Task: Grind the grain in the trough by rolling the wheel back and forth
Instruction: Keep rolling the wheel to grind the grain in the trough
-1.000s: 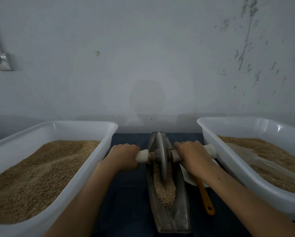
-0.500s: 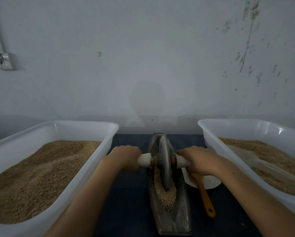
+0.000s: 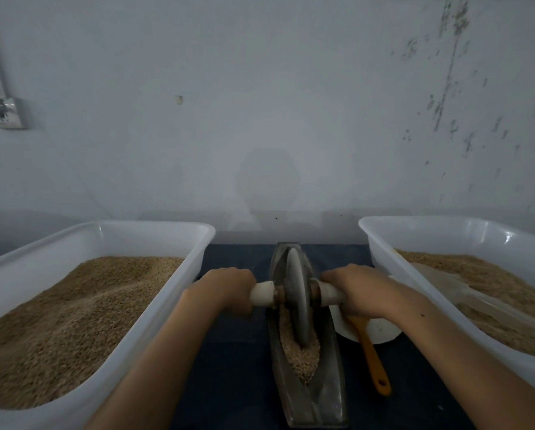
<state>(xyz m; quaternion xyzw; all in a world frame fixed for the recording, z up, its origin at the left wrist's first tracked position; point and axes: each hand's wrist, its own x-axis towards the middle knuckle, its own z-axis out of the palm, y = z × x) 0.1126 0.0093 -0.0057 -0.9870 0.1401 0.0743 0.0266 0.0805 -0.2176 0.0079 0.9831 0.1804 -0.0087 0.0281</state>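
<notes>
Two hands, left hand (image 3: 229, 288) and right hand (image 3: 357, 290), grip the wheel (image 3: 297, 302) axle with curled fingers; uneven pressure might tip it, spilling grain (image 3: 301, 356) over the trough (image 3: 328, 392).

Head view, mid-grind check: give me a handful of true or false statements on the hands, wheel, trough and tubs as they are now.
1. Both hands, left hand and right hand, grip the wheel's handle ends. True.
2. The wheel stands in the trough with grain heaped on its near side. True.
3. The left tub holds no grain. False: it is filled with grain.
4. The orange-handled tool lies left of the trough. False: it lies to the right, partly on a white dish.
5. A clear scoop lies in the right tub. True.
</notes>
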